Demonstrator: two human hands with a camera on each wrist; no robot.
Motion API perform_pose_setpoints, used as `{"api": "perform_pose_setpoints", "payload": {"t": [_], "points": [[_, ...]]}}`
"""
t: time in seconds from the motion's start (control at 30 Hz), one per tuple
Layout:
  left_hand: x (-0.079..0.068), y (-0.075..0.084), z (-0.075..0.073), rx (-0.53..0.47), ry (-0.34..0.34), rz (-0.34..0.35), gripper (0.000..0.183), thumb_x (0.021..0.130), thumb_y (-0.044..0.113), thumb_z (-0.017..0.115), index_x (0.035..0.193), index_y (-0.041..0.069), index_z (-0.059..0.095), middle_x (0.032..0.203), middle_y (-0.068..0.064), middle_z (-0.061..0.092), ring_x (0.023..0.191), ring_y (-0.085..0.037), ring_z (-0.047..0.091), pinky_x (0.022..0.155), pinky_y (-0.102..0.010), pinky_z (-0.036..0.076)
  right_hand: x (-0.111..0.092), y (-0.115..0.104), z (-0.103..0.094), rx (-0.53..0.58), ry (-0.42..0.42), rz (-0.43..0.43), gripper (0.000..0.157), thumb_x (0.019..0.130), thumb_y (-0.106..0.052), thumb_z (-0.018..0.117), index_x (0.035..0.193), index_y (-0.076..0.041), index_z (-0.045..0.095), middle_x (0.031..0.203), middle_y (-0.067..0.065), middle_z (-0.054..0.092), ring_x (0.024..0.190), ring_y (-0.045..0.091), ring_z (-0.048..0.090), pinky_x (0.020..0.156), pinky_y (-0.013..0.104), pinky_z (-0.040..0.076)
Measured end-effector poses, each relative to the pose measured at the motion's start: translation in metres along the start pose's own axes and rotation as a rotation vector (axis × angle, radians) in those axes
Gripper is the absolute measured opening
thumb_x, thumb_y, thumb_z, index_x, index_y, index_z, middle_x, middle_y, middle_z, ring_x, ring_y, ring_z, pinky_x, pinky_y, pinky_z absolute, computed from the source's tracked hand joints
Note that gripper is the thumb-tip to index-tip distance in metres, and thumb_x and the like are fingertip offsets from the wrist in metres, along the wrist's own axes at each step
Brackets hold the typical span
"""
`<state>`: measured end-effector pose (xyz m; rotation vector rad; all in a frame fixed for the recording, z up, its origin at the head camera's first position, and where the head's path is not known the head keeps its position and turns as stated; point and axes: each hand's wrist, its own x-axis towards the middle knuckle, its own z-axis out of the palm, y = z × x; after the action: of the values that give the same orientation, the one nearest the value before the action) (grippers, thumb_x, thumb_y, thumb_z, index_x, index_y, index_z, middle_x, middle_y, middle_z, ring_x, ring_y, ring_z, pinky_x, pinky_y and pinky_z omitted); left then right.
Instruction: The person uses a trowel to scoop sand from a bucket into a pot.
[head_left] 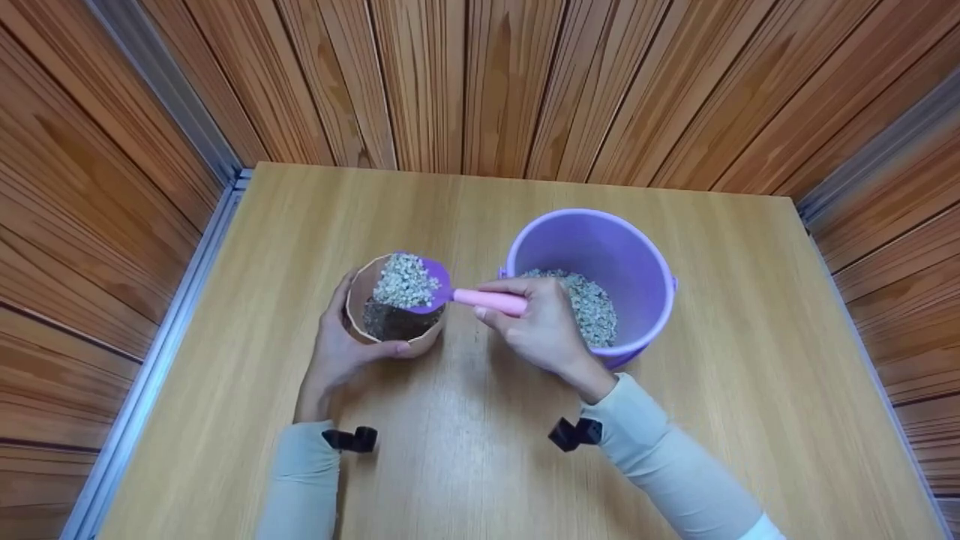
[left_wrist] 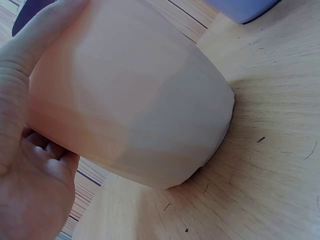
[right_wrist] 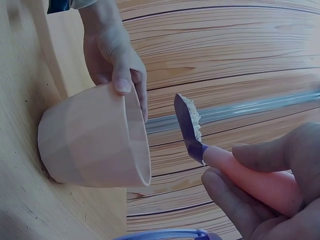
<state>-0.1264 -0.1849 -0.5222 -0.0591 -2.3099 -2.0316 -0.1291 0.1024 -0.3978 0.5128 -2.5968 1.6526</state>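
Right grip (head_left: 536,321) is pinching the scoop (head_left: 441,285) by its pink handle (head_left: 491,301). Blade is hovering over the pot (head_left: 430,341) mouth, toward 12–1 o'clock in head view, handle pointing to 3; it's carrying a heap of pale grit (head_left: 406,281). Right wrist view is showing the scoop above the rim, not touching. Left grip (head_left: 341,343) is clasping the pot, fingers wrapping at 9, thumb pressing near the rim at 6. Pot is resting on the bench (head_left: 465,465), dark soil (head_left: 390,321) lying inside. Bucket (head_left: 641,277) is standing at 3 from the pot, holding more grit. Specks (left_wrist: 261,139) are dotting the bench near the pot base.
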Motion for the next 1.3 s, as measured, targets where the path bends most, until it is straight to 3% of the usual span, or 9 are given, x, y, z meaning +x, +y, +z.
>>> {"api": "perform_pose_setpoints", "payload": {"t": [0.8, 1.03, 1.3], "points": [[-0.001, 0.0, 0.001, 0.012, 0.006, -0.01, 0.125, 0.06, 0.017, 0.101, 0.161, 0.021, 0.027, 0.158, -0.001, 0.037, 0.145, -0.019, 0.032, 0.121, -0.042, 0.026, 0.004, 0.003, 0.012, -0.174, -0.054, 0.031, 0.025, 0.084, -0.015, 0.084, 0.109, -0.011, 0.08, 0.1, -0.002, 0.077, 0.094, 0.013, 0.069, 0.093, 0.039, 0.045], [0.0, -0.001, 0.0, 0.009, 0.006, 0.001, 0.124, 0.061, 0.015, 0.1, 0.161, 0.016, 0.027, 0.158, -0.002, 0.037, 0.145, -0.019, 0.031, 0.122, -0.041, 0.024, 0.006, 0.002, 0.015, -0.197, -0.077, 0.036, 0.027, 0.085, -0.011, 0.083, 0.111, -0.006, 0.078, 0.104, 0.005, 0.077, 0.096, 0.013, 0.072, 0.077, 0.029, 0.057], [-0.001, 0.0, -0.001, 0.029, -0.002, -0.021, 0.127, 0.061, 0.019, 0.1, 0.162, 0.015, 0.024, 0.16, -0.002, 0.034, 0.147, -0.019, 0.029, 0.123, -0.043, 0.021, 0.006, 0.001, 0.019, -0.278, -0.101, -0.01, 0.029, 0.085, -0.004, 0.08, 0.114, -0.002, 0.076, 0.109, 0.011, 0.075, 0.083, 0.013, 0.073, 0.049, 0.022, 0.052]]}}
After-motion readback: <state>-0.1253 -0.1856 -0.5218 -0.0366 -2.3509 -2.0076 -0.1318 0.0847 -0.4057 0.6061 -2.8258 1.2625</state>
